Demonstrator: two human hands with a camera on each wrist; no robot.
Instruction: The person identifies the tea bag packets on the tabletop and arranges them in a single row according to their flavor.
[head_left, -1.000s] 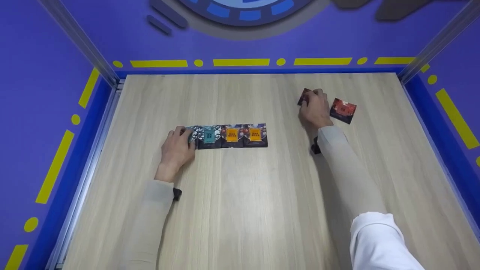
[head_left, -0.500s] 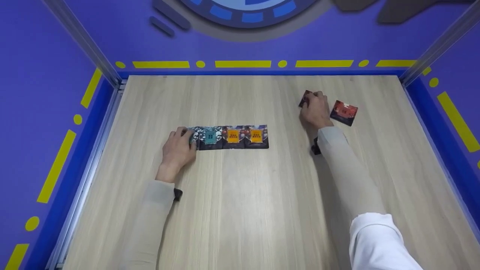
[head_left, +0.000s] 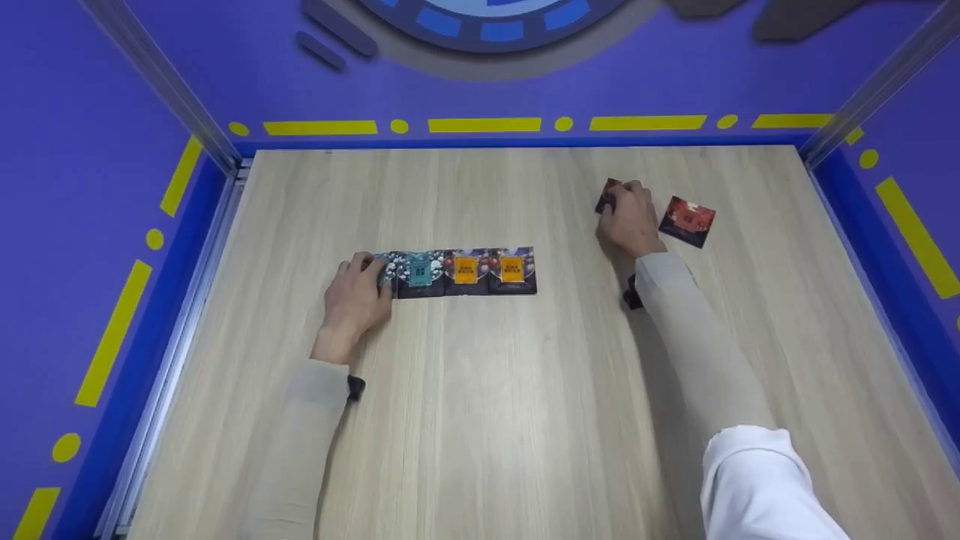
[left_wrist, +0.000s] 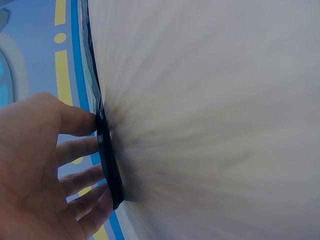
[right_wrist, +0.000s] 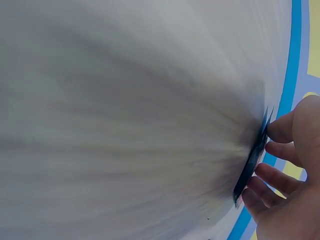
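In the head view, four flat square sachets lie edge to edge in a row: a teal sachet (head_left: 388, 276) at the left end, partly under my left hand (head_left: 354, 296), another teal one (head_left: 420, 274), and two orange-labelled sachets (head_left: 466, 271). My left hand's thumb and fingers are bent onto the end sachet, whose dark edge (left_wrist: 111, 170) shows in the left wrist view. At the far right, my right hand (head_left: 631, 217) grips a dark red sachet (head_left: 606, 196), mostly hidden. The right wrist view shows thumb and fingertips against its dark edge (right_wrist: 248, 170).
Right of my right hand lies a second red sachet (head_left: 688, 221), turned at an angle. Everything rests on a pale wooden table (head_left: 495, 397). Blue walls (head_left: 480, 94) with yellow marks stand along its back and both sides.
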